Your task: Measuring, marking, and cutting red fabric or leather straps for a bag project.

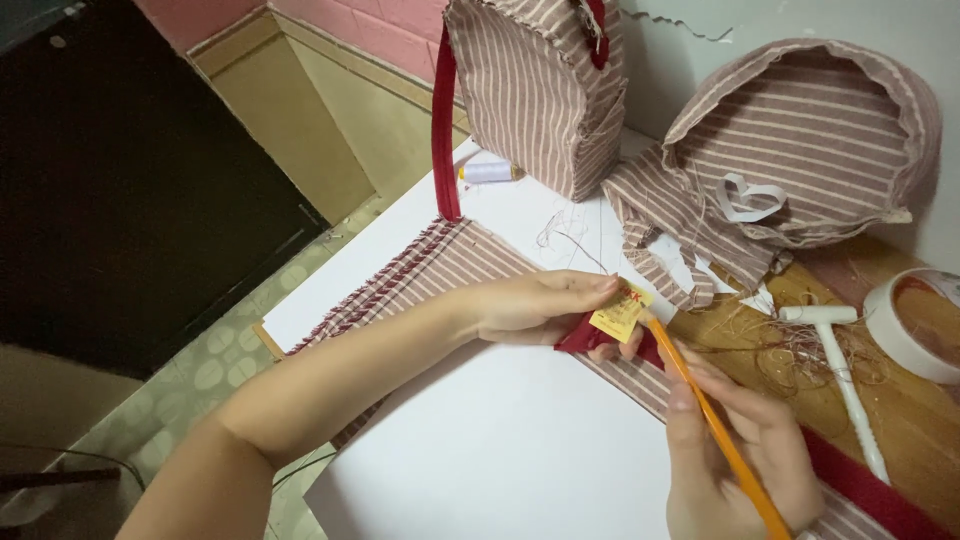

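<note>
Head view: my right hand (735,450) grips an orange pencil (715,430), tip pointing to 11 o'clock at the yellow tag (620,312), which my left hand (535,305) pinches.

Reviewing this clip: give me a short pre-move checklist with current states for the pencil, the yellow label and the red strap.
1. Right hand grips the orange pencil: ok.
2. Pencil tip at the yellow label: ok.
3. Left hand pins the label on the red strap: ok.
4. Label lies flat: cannot tell.
5. White sheet bare under the forearm: ok.
6. White seam ripper apart from both hands: ok.
</note>
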